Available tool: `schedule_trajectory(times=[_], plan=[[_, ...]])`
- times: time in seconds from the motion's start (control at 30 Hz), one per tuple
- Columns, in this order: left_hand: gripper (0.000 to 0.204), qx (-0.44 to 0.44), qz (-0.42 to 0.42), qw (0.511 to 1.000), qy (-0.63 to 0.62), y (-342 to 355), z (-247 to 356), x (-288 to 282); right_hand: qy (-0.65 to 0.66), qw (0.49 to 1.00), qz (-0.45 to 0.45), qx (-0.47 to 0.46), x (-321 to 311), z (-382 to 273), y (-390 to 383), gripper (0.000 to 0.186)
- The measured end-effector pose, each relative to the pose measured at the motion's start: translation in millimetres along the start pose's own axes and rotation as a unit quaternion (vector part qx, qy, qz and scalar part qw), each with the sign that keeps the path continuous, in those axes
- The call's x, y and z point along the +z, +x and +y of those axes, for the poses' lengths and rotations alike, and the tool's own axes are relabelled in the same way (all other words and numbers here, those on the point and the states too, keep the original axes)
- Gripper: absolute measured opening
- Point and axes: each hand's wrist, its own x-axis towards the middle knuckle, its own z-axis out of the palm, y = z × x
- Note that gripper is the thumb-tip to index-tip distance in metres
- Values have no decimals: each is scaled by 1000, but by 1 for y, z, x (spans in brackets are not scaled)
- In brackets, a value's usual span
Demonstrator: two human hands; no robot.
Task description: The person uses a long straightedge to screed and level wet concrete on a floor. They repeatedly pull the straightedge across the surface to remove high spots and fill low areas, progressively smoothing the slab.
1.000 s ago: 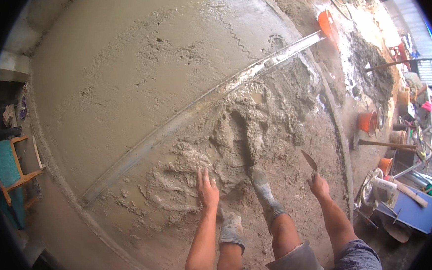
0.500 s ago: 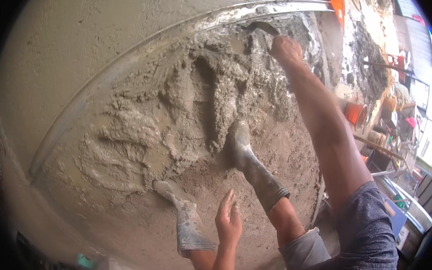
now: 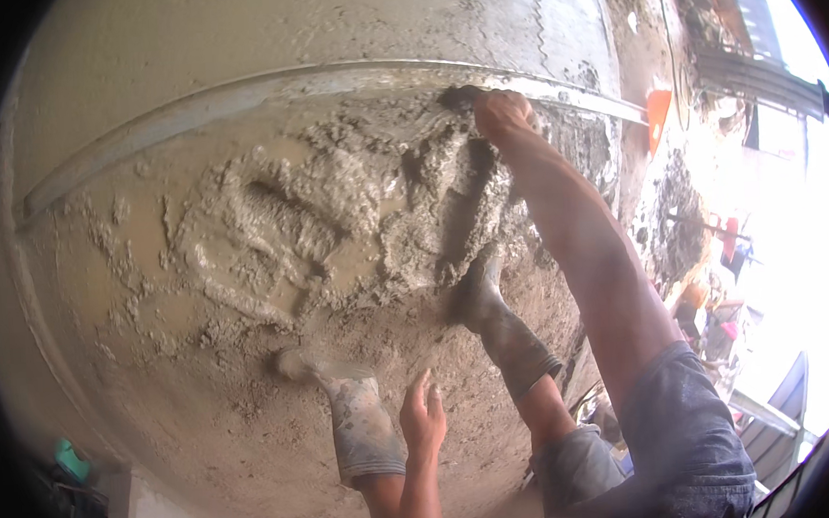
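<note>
Gripped in my right hand [image 3: 504, 114] is a trowel [image 3: 460, 98], its dark blade partly hidden by mortar and my fingers. It touches the wet grey concrete [image 3: 362, 181] just on the near side of a long metal straightedge [image 3: 224, 98]. My left hand [image 3: 423, 418] hangs over the bare ground beside my left leg, fingers stretched out, with nothing in it. The concrete lies in rough, lumpy heaps with watery pools and a deep furrow near my right boot.
Beyond the straightedge spreads smooth, levelled concrete [image 3: 230, 33]. An orange piece [image 3: 658, 119] stands at the bar's right end. My muddy rubber boots [image 3: 365, 419] rest at the heap's near edge. A low wall edge runs down the left, and a green object [image 3: 71, 460] lies lower left.
My right hand has brought the trowel close against the straightedge, further left in the picture. The view has shifted, so the bar appears lower. My left hand stays outstretched.
</note>
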Motion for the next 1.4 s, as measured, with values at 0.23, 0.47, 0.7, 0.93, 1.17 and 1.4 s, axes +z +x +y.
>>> schedule_trajectory(times=[0.23, 0.47, 0.7, 0.93, 1.17, 1.4], plan=[[37, 42, 83, 989, -116, -4, -22, -49, -63, 995, 63, -45, -53, -162, -73, 33], [36, 49, 169, 969, -173, -10, -27, -95, 62, 991, 18, -115, -92, -265, -85, 37], [36, 44, 165, 971, -169, -9, -36, -95, 66, 971, 97, -207, -54, -373, -184, 33], [32, 15, 151, 975, -164, -7, -28, -84, -31, 945, 41, -323, 18, -298, -195, 42], [35, 9, 117, 983, -141, -3, -38, -51, -13, 896, 306, -321, -20, -207, -53, 27], [32, -9, 148, 986, -82, 7, -29, -29, -11, 927, 47, -371, 82, -146, -58, 35]])
